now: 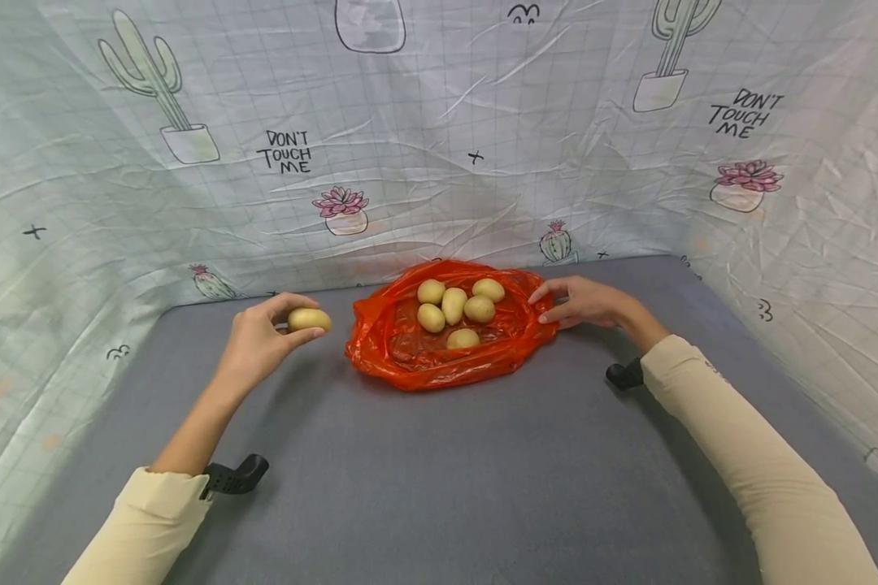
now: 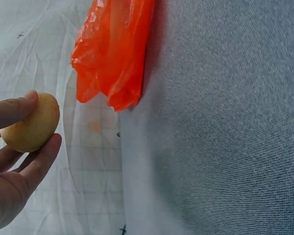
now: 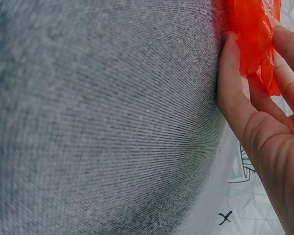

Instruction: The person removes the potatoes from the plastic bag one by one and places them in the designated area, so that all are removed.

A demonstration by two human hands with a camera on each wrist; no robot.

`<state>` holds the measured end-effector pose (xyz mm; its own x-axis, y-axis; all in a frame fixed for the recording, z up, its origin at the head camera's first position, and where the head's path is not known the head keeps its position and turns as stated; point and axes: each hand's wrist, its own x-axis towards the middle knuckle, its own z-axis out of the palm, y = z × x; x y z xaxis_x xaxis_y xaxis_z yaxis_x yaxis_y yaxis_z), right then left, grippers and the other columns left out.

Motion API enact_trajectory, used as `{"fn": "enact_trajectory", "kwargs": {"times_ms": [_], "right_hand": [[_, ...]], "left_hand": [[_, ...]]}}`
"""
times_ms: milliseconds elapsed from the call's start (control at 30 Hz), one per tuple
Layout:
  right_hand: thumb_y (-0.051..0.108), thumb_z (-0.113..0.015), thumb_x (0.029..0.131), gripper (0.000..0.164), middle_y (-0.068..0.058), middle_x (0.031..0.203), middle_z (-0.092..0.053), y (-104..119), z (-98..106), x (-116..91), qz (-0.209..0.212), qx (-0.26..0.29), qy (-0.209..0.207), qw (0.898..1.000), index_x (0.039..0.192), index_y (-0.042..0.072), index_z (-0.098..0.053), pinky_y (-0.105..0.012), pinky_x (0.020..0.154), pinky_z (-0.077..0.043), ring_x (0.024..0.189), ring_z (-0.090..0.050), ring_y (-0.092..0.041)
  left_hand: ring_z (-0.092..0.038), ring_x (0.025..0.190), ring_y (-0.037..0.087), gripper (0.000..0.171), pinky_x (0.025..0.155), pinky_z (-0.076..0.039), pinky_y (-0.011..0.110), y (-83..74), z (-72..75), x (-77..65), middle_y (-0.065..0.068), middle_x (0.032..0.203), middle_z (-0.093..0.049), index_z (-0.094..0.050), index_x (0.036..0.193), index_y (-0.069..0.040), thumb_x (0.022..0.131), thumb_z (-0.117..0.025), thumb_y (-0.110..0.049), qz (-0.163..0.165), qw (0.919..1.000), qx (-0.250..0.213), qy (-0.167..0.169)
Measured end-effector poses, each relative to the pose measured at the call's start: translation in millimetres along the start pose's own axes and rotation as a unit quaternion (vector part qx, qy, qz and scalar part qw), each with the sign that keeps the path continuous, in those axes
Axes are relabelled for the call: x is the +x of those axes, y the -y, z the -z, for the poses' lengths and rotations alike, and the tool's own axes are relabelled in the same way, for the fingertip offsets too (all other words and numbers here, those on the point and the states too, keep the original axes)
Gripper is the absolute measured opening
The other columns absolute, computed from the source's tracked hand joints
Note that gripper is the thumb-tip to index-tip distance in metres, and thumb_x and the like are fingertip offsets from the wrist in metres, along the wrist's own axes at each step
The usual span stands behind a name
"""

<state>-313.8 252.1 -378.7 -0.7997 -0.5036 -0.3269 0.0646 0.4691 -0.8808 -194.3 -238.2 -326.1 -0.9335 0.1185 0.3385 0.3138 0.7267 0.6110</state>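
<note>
In the head view my left hand (image 1: pixel 252 341) holds a small yellow potato (image 1: pixel 310 320) between thumb and fingers, above the table and left of the red plastic bag (image 1: pixel 439 377). The left wrist view shows the same potato (image 2: pixel 34 125) pinched at its sides. The bag lies with its mouth spread wide, and several potatoes (image 1: pixel 452 305) rest inside. At the bag's right rim, my right hand (image 1: pixel 581 302) grips the plastic. From the right wrist, the bag's edge (image 3: pixel 255 29) shows between the thumb and the fingers.
A grey cloth-covered table (image 1: pixel 439 479) spreads under everything. Behind it and at both sides hangs a pale sheet (image 1: pixel 475 203) printed with cacti and lettering; the bag lies near the table's back edge. Each wrist wears a black camera mount (image 1: pixel 237 474).
</note>
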Motion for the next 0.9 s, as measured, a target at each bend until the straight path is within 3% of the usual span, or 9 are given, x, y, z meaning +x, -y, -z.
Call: {"fn": "enact_trajectory", "kwargs": {"times_ms": [200,500,900], "right_hand": [[0.005,-0.07,0.095,0.045,-0.02,0.141,-0.042,0,-1,-1,-0.003,0.003,0.0,1.0,0.136,-0.002,-0.053,-0.035,0.088,-0.058,0.102,-0.061,-0.018],[0.006,-0.07,0.095,0.044,-0.02,0.141,-0.043,2,-1,0,-0.007,-0.004,-0.003,1.0,0.136,-0.002,-0.053,-0.034,0.087,-0.058,0.101,-0.061,-0.017],[0.005,-0.071,0.095,0.045,-0.019,0.139,-0.044,4,-1,-1,-0.015,0.002,-0.003,1.0,0.136,-0.002,-0.053,-0.032,0.086,-0.058,0.1,-0.061,-0.016]], "left_hand": [[-0.071,0.099,0.033,0.032,0.072,-0.054,0.017,8.9,-0.4,2.6,0.014,0.114,-0.072,-0.072,0.115,-0.009,0.085,-0.084,-0.014,0.013,0.9998,0.01,0.008],[-0.07,0.103,0.033,0.034,0.07,-0.047,0.015,19.3,1.8,7.1,0.013,0.113,-0.073,-0.072,0.115,-0.01,0.085,-0.085,-0.018,0.036,0.9992,0.011,0.011],[-0.068,0.101,0.033,0.034,0.077,-0.046,0.036,34.8,2.0,16.5,0.015,0.113,-0.073,-0.071,0.116,-0.007,0.085,-0.084,-0.016,0.049,0.9984,0.025,0.016]]}}
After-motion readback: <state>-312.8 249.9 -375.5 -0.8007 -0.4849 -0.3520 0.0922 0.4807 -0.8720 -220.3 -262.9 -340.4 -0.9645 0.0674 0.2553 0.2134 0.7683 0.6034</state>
